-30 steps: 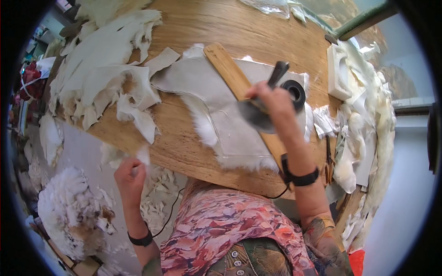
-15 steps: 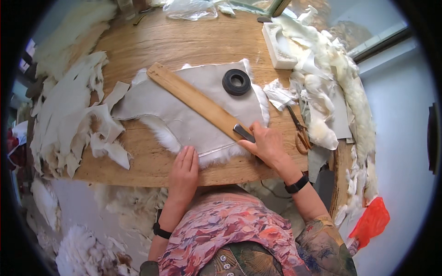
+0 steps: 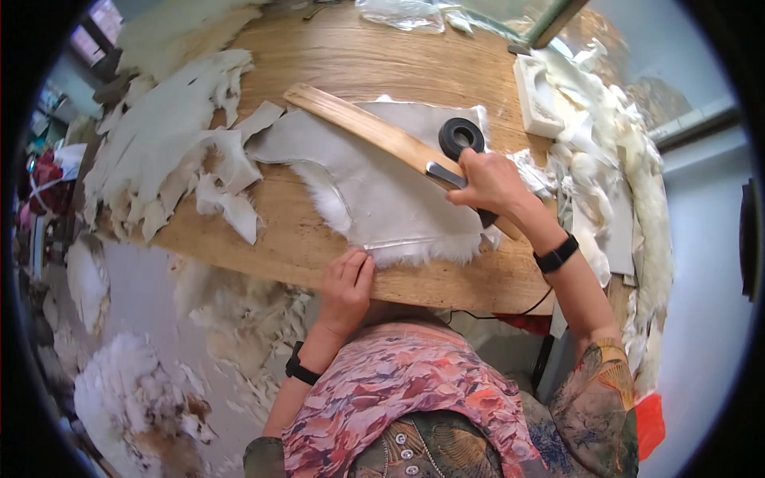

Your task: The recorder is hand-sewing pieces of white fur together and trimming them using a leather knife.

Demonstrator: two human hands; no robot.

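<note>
Seen from above, a person's left hand (image 3: 347, 291) lies at the near edge of a table, fingers together and fairly straight, the fingertips touching the furry near border of a pelt (image 3: 382, 195); whether they pinch that border cannot be told. The pelt spreads beyond and to the right of this hand, grey-white skin side up, with white fur showing around its rim. A flat wooden strip (image 3: 362, 129) lies across the pelt, its long axis slanting from the far left down to the near right, where the right hand (image 3: 494, 187) covers it. This right hand is clearly the nearer one to the strip, and its fingers are closed around a dark tool with a flat metal part (image 3: 445, 175) set across the strip; its full shape is hidden by the grip. Just beyond the right hand, a black tape roll (image 3: 448, 143) rests on the pelt. The tabletop (image 3: 335, 52) is brown grained wood. About the room, from left to right: a heap of white fleece (image 3: 127, 390) on the floor, ragged pale hides (image 3: 155, 131) over the table's left side, clear plastic wrapping (image 3: 398, 14) at the far edge, a white foam tray (image 3: 538, 99), long furry off-white strips (image 3: 637, 167) along the right side, then a red bag (image 3: 649, 422) low down, near a pale bluish wall (image 3: 705, 247)
</note>
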